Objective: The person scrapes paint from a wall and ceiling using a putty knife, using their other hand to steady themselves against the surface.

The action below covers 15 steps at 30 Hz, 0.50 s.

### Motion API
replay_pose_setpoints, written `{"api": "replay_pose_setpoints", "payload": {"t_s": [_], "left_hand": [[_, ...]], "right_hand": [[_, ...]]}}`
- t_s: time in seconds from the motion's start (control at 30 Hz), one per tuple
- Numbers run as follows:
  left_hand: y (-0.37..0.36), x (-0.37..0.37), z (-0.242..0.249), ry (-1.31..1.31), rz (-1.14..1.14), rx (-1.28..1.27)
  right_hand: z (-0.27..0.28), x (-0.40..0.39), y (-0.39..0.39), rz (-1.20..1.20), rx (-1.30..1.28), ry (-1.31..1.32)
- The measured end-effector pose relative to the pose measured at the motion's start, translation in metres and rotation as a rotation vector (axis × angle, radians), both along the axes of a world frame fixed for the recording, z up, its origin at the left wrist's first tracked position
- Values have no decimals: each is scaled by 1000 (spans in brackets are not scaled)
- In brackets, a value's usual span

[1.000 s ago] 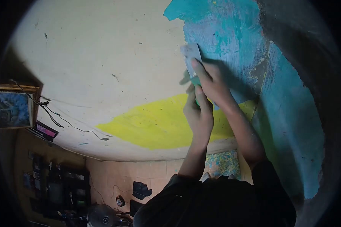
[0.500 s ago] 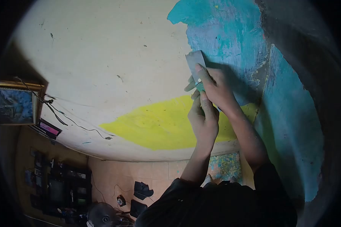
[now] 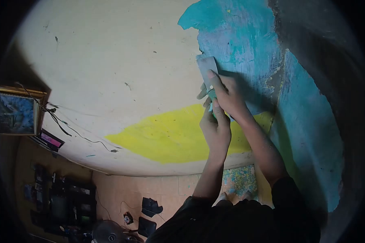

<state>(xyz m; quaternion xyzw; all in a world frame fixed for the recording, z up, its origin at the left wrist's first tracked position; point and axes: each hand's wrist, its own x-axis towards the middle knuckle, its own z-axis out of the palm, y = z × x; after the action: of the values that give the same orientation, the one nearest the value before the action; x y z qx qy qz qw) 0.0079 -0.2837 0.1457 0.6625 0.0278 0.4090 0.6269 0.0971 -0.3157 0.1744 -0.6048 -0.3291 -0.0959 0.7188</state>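
A paint scraper (image 3: 208, 68) with a broad metal blade and a green handle is held against the wall, its blade edge right at the ragged border between the whitish paint (image 3: 121, 52) and the exposed blue-turquoise patch (image 3: 243, 36). My right hand (image 3: 230, 95) is closed round the scraper, thumb laid along the blade. Below it, my left hand (image 3: 216, 127) grips the lower end of the handle, thumb pointing up. Fingers cover most of the handle. Beneath my hands, a bright yellow area (image 3: 162, 133) spreads across the lower wall.
To the right, the wall turns a corner into another turquoise surface (image 3: 312, 121) beside bare grey wall. Paint flakes (image 3: 241, 180) litter the floor near my feet. A framed picture (image 3: 16, 113) and dangling cable (image 3: 85, 139) are at left; a fan (image 3: 109, 231) stands at lower left.
The view has shifted slightly. Both hands stay on the scraper at nearly the same spot on the wall, and a little more of its green handle shows between them.
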Motion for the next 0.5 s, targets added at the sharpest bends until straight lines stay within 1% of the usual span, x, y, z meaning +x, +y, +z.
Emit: {"api": "replay_pose_setpoints", "payload": {"t_s": [0.07, 0.1, 0.13, 0.17, 0.2, 0.27, 0.3, 0.33, 0.37, 0.4, 0.47, 0.5], "left_hand": [[5, 2, 2, 9, -2, -33], [12, 7, 13, -14, 8, 55], [17, 10, 27, -38, 13, 142], [19, 11, 44, -26, -60, 94], [19, 7, 54, -33, -74, 97], [19, 2, 64, -10, -72, 107], [21, -5, 59, 79, -71, 120], [20, -7, 49, 73, -79, 119], [17, -7, 36, 27, -63, 101], [14, -9, 33, -18, -47, 86], [15, -6, 37, -2, -57, 84], [18, 1, 45, -52, -56, 119]], "right_hand": [[24, -19, -5, 98, 40, 162], [36, -15, -1, 169, 81, 212], [48, -11, 3, 148, 138, 97], [64, -7, 5, 153, 140, 107], [77, -6, 7, 156, 138, 111], [77, -12, 7, 129, 177, 77], [69, -17, 5, 109, 129, 133], [58, -20, 4, 92, 84, 191], [42, -17, 6, 100, 94, 197], [42, -18, 7, 96, 101, 196], [48, -21, 6, 107, 139, 242], [57, -15, 4, 126, 127, 208]]}}
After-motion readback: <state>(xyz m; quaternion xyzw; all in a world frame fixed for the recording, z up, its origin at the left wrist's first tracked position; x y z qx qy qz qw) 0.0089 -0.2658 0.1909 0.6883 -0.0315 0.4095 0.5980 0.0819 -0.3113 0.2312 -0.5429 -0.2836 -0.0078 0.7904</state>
